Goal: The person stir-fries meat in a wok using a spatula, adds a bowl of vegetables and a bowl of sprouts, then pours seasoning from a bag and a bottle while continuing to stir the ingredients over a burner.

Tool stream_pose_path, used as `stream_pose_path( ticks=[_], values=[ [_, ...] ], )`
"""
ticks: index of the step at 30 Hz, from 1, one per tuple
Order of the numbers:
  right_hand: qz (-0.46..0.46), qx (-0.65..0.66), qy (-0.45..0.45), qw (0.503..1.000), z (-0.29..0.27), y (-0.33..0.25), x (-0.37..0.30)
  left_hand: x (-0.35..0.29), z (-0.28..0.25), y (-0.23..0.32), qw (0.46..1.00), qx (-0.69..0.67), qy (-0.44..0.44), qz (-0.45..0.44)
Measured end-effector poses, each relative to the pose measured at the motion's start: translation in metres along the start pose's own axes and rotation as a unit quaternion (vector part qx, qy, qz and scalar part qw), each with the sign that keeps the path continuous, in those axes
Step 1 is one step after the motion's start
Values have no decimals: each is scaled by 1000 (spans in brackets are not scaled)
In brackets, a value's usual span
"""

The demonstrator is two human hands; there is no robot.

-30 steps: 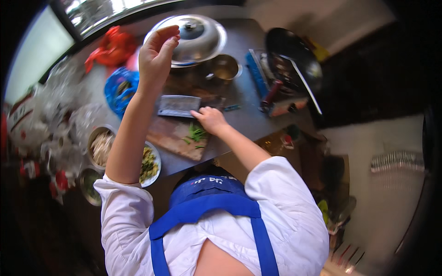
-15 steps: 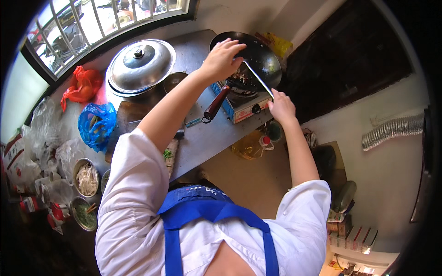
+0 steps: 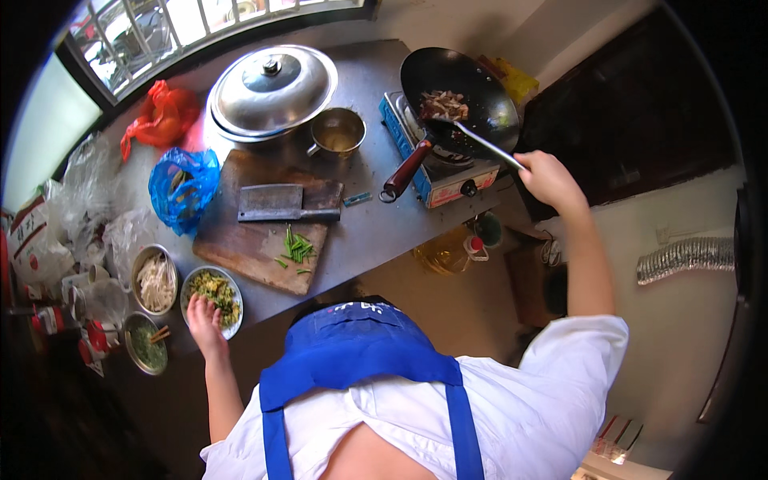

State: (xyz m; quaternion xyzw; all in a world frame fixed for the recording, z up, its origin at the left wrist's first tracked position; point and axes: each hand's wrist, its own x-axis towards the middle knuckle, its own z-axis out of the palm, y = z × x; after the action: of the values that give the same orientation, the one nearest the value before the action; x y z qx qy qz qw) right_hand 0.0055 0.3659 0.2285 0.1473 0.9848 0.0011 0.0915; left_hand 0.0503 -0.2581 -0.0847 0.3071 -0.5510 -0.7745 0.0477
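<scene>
My right hand is wrapped round the handle of a metal spatula, whose head rests inside a black wok. Next to the spatula's head lies a heap of cooked meat pieces. The wok, with its dark red wooden handle, stands on a portable gas stove. Over the near left edge of a bowl of chopped yellow-green vegetables is my left hand, its fingers apart and nothing visible in them.
A cleaver and cut green pieces lie on a wooden board. Behind stand a lidded steel pot and a metal cup. Bowls of pale strips and green liquid sit left. An oil jug stands below.
My left hand has moved from above the wok to the vegetable bowl at lower left. My right hand still grips the spatula; the meat now shows heaped in the wok.
</scene>
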Motion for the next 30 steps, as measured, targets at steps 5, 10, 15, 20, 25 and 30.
stream_pose_path(
  ticks=[5, 10, 15, 20, 25, 30],
  values=[
    [-17, -43, 94, 994, 13, -1, 55, -17, -85, -44, 973, -59, 210, -73],
    [1, -108, 151, 983, 69, -3, 81, -12, -81, -88, 937, -127, 204, -253],
    [-37, -160, 112, 980, 86, 17, 31, -11, -80, -107, 959, -79, 116, -245],
    [-30, -86, 88, 992, -10, 33, -44, -9, -82, -112, 971, -10, 105, -213],
    [8, -112, 28, 993, 3, 11, -27, -2, -77, -116, 979, -82, 121, -142],
    [-37, -112, 124, 985, 31, 36, 53, 7, -90, -132, 973, -119, 161, -111]
  ],
)
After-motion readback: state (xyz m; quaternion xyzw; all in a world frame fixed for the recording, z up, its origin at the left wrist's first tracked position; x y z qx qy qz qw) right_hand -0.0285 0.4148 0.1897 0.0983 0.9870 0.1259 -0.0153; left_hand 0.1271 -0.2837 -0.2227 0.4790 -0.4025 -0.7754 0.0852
